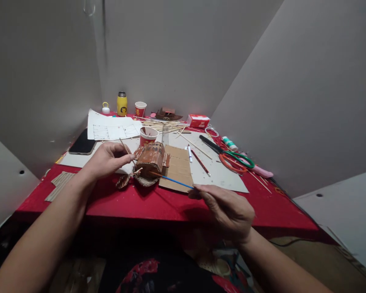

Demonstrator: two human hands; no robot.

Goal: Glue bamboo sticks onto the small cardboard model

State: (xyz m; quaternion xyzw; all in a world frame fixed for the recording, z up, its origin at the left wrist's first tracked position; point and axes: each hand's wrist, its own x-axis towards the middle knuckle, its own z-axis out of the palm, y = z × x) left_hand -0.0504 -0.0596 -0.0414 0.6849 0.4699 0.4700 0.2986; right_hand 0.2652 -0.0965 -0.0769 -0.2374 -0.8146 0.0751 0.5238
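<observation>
A small brown-painted cardboard model (pixel 149 158), with a curved roof and pale unpainted patches, sits near the middle of the table. My left hand (pixel 111 158) is at its left side, thumb and fingers pinched on a thin wooden stick (pixel 129 155) that slants down to the model. In my right hand (pixel 224 205) is a blue-handled paintbrush (pixel 177 182), held near its rear end. Its tip reaches the model's brown front face. Right behind the model stands a paper cup (pixel 148 135) with brown paint inside its rim.
Flat cardboard (pixel 178 162) lies right of the model, with a pencil (pixel 201 163), a white marker (pixel 189 154) and scissors (pixel 232 156) beyond. A phone (pixel 81 143) and drawn paper (pixel 110 127) are left. Behind are wooden sticks (pixel 161 125), a yellow bottle (pixel 122 105) and a model boat (pixel 168 114).
</observation>
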